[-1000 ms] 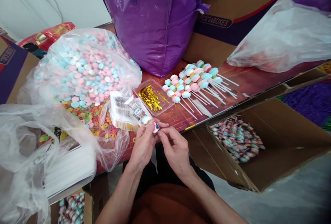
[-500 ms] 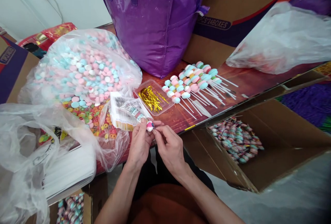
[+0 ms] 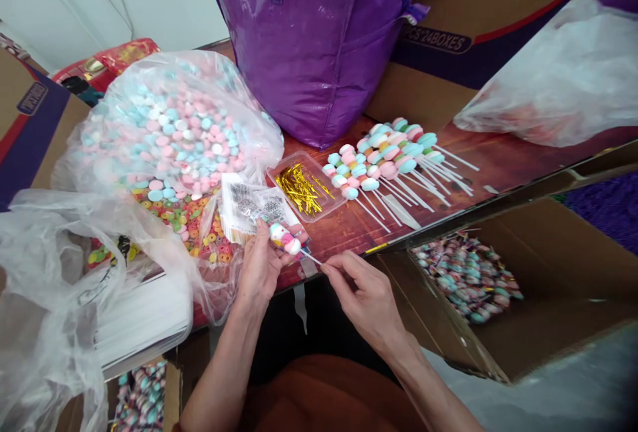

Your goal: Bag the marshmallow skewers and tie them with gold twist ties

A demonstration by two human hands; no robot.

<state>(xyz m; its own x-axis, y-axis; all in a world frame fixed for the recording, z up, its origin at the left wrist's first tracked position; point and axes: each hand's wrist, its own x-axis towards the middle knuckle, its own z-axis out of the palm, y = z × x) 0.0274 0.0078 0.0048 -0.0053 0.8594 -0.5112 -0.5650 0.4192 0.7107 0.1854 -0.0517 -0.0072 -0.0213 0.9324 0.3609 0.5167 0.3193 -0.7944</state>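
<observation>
A candy skewer (image 3: 285, 239) of pink and white marshmallow-like pieces, partly in a printed clear wrapper, sits between the fingers and thumb of my left hand (image 3: 260, 266). From its lower end a thin white stick (image 3: 312, 257) slants towards my right hand (image 3: 359, 289), whose thumb and forefinger pinch the tip. Just beyond are a stack of printed clear wrappers (image 3: 233, 209) and a clear plastic tray (image 3: 333, 207) of gold twist ties (image 3: 299, 187). To the right, unwrapped candy skewers (image 3: 386, 153) lie in a row, sticks towards me.
Big clear bags of pastel candies (image 3: 184, 119) and ring candies (image 3: 174, 216) are at left, near a white stack (image 3: 144, 325) under plastic. A purple bag (image 3: 319, 53) stands behind. Below the table's right edge, an open carton (image 3: 553, 286) contains wrapped skewers (image 3: 468, 276).
My right hand has drawn away to the right from my left, and the stick now shows between them. More of the candy is visible. The whole view has shifted slightly.
</observation>
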